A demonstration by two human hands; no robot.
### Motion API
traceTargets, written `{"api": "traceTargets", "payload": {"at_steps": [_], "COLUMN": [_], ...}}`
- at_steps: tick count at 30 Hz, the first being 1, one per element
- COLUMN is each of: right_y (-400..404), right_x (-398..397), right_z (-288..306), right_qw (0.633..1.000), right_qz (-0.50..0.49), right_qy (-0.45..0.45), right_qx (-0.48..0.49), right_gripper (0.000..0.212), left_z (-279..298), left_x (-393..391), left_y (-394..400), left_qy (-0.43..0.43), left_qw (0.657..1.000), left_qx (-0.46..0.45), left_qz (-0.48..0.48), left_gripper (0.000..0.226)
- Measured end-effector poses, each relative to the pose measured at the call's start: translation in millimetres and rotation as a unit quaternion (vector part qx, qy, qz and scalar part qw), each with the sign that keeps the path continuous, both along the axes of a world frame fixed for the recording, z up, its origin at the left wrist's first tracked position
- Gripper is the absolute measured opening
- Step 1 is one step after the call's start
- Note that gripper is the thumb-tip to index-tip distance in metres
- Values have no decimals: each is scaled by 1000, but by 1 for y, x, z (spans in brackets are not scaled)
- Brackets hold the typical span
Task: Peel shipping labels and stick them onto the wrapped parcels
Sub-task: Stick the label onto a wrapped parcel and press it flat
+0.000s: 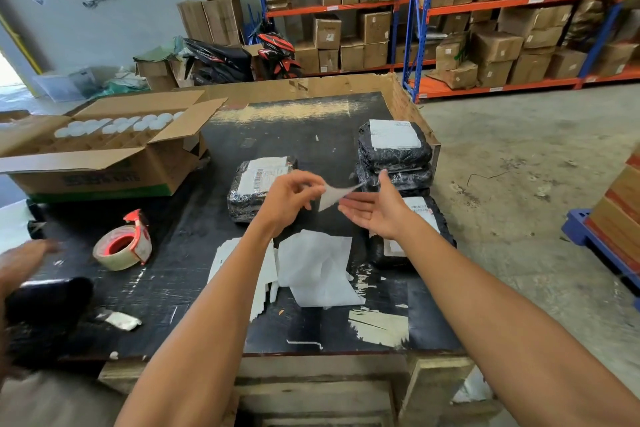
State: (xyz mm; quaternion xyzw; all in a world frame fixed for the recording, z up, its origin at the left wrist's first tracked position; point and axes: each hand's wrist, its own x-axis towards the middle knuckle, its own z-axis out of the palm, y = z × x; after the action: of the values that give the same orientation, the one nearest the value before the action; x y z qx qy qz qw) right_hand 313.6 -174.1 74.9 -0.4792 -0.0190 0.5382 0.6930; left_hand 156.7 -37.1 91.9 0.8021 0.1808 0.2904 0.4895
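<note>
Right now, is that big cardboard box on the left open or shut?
Open: the cardboard box has its flaps spread outward, and rows of white round lids show inside.

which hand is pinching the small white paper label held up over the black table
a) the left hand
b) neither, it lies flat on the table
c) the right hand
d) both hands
a: the left hand pinches one edge of the small white paper label between thumb and fingers, while the right hand is held open, palm up, beside the label's other end, above the black table.
</note>
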Motion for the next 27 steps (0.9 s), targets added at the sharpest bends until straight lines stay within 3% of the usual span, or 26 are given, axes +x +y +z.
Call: {"api": "traceTargets", "payload": {"at_steps": [3,6,8,11,14,20,27], "right_y": [-4,-6,-4,-4,-7,-15,9], "right_x": [8,9,11,9,14,6,6], "right_z": [1,3,1,-1,-3,6,6], "right_qw": [1000,997,985,963,955,955,954], "right_qz": [-13,-11,-30,-50,-62,54,87], "right_qy": [17,-53,-143,-241,-276,-290,-285], "right_qx": [-7,-46,-94,-113,-87,-30,-15], "right_gripper": [86,42,27,21,24,26,25], "left_z": [-8,-14,-17,-21,-23,-22,-16], "left_x": [-2,-5,-6,-11,-15,2,9], "left_y": [-1,-6,-11,-11,-14,-27,-16], "left_qy": [58,112,119,134,148,9,-17], "left_qw": [995,984,984,990,988,959,948], "left_qx": [72,129,129,45,-40,-250,-248], "left_qz": [-47,-46,-32,-10,9,134,201], "left_gripper": [6,9,12,30,45,30,17]}}
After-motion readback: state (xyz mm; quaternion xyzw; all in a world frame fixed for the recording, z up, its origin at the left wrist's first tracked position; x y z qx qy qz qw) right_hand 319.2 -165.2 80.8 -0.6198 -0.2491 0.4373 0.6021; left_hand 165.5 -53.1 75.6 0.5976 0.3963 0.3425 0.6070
